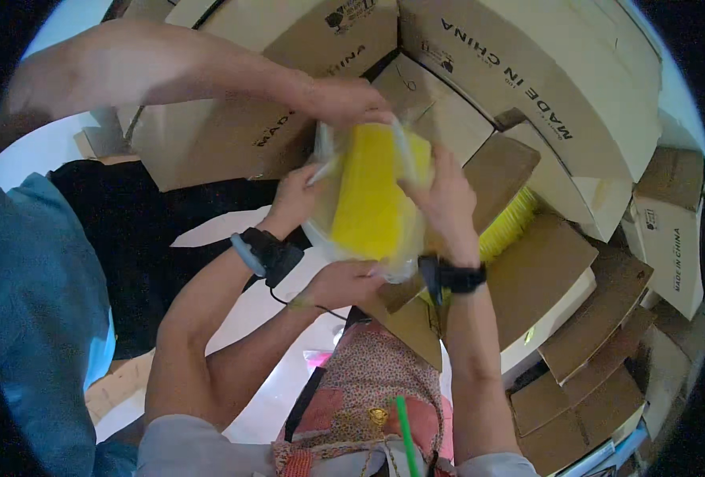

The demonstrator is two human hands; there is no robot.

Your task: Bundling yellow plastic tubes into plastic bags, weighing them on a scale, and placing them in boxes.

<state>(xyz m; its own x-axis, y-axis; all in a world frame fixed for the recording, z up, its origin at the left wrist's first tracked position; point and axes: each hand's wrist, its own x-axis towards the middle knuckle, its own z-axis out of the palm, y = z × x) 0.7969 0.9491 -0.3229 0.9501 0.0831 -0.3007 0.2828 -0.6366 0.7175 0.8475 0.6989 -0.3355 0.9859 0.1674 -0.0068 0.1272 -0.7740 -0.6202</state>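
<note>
Between my hands is a clear plastic bag (325, 226) with a bright yellow block-shaped bundle (368, 191) in it; the kind of goods is too blurred to tell. My left hand (295, 195) is closed on the bag's left edge. On the opposite side my right hand (448, 195), partly blurred, grips the bag's right edge. A co-worker's hand (348, 103) holds the bag's top edge, while that person's other hand (340, 284) supports its lower edge. Just right of the bag, an open carton (535, 278) holds a row of thin yellow items (511, 226).
Large brown cartons (519, 71) stand across the far side. More cartons (670, 230) are stacked at the right, some with raised flaps (595, 314). The co-worker in a blue shirt (42, 334) stands close on the left, arms crossing mine. A cord hangs from my left wristband (269, 256).
</note>
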